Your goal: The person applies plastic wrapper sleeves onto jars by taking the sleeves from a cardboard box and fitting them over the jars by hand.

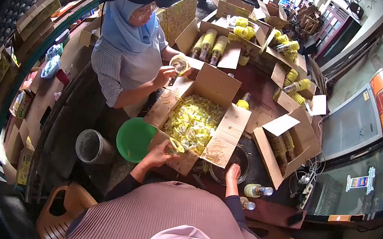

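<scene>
My left hand (161,156) is closed round a roll of yellow tape-like material (176,146), at the near left edge of an open cardboard box (224,142). Yellow and clear scraps (193,122) fill the box. My right hand (233,175) is over the near rim of a dark round basin (246,166), right of the box; its fingers are bunched, and what they hold, if anything, is too small to tell. Two small bottles with yellow wrapping, one of them a capped bottle (257,190), lie close to my right hand.
Across the box, a co-worker (130,58) holds a similar ring. A green basin (127,143) and a grey bucket (89,146) stand at left. Boxes of yellow-wrapped items, such as the box (309,140), stand right and behind. Cables (305,177) lie at right.
</scene>
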A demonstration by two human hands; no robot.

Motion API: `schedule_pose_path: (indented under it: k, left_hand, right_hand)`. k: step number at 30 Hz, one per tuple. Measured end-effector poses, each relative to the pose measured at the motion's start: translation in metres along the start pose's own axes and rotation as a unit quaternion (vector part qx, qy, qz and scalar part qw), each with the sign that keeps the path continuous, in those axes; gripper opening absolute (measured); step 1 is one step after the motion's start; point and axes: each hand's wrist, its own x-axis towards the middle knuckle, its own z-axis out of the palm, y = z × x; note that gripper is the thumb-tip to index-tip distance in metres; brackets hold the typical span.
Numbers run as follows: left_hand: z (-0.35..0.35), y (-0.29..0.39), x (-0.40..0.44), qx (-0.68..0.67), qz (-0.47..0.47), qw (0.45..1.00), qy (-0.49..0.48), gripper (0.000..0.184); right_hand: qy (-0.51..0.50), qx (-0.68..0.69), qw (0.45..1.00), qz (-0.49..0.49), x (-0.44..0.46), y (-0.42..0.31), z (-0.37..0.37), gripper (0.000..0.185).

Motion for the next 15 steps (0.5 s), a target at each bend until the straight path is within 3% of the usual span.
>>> schedule_pose_path:
  k: [2,4,5,6,8,10,15]
  left_hand:
    - [-0.003,0.009,0.002,-0.042,-0.021,0.999,-0.005,0.056]
    - [0.001,-0.009,0.011,-0.073,-0.034,0.996,-0.030,0.054]
    - [0.007,-0.017,0.016,-0.096,0.048,0.994,0.008,0.053]
    - [0.007,-0.013,0.019,-0.043,0.059,0.997,0.033,0.049]
    - [0.015,-0.034,0.034,-0.068,0.063,0.995,0.021,0.048]
    - [0.015,-0.029,0.034,-0.065,0.080,0.994,0.023,0.048]
    - [0.016,-0.017,0.024,-0.059,0.078,0.995,0.014,0.045]
  right_hand:
    - [0.015,-0.012,1.000,0.009,-0.024,-0.046,-0.041,0.022]
    - [0.038,0.023,0.999,0.016,-0.032,-0.040,-0.038,0.019]
    - [0.089,-0.038,0.994,-0.057,-0.037,-0.041,-0.041,0.018]
    - [0.136,-0.097,0.977,-0.131,-0.041,-0.043,-0.046,0.017]
    - [-0.070,-0.117,0.987,-0.080,-0.046,-0.062,-0.085,0.017]
    - [-0.086,-0.124,0.986,-0.069,-0.049,-0.049,-0.073,0.020]
    - [0.034,-0.088,0.985,-0.146,-0.085,-0.072,-0.095,0.026]
